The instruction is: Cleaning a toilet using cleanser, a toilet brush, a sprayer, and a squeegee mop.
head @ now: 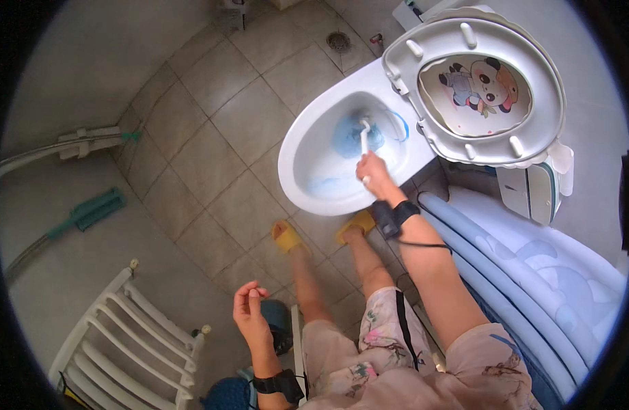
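Observation:
My right hand [374, 174] is closed around the white handle of a toilet brush [364, 139] above the bowl. The brush's far end reaches into blue liquid [351, 137] in the white toilet bowl [305, 174]; its head is hard to make out. Blue streaks mark the bowl's inner wall, and a strong blue patch lies near the hinge side. The toilet seat [542, 97] stands raised, with a panda picture on the lid behind it. My left hand [251, 307] hangs to the left of my legs, fingers loosely curled, holding nothing.
Tiles cover the floor [232, 107], with a round drain [338, 42] beyond the toilet. A white rail radiator [140, 328] and a green brush [97, 209] are at the left wall. A folded light blue padded item [504, 271] stands close on the right. A blue bin [276, 315] is beside my left hand.

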`<state>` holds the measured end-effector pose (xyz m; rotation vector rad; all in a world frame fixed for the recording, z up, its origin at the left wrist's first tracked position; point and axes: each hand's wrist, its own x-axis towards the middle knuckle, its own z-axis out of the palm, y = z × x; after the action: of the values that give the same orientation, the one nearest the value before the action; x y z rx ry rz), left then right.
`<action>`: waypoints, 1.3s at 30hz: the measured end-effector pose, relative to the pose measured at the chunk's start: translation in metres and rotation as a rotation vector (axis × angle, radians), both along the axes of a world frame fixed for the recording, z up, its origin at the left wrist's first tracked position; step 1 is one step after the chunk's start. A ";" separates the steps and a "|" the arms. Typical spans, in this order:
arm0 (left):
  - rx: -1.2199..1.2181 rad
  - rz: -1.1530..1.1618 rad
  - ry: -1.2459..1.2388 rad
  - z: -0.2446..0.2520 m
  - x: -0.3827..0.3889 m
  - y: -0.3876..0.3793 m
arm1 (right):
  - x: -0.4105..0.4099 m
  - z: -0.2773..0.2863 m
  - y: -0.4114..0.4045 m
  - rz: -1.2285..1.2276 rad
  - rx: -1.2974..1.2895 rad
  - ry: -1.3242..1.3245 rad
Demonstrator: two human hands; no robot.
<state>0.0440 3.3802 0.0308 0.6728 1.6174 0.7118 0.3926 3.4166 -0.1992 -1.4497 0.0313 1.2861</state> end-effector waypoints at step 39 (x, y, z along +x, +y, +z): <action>0.001 0.106 -0.154 0.006 0.003 -0.008 | 0.024 0.163 -0.044 1.844 -0.735 -1.415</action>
<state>0.0470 3.3725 0.0365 0.5226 1.5186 0.8217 0.4170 3.3725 -0.0365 -2.8296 -2.4402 1.0433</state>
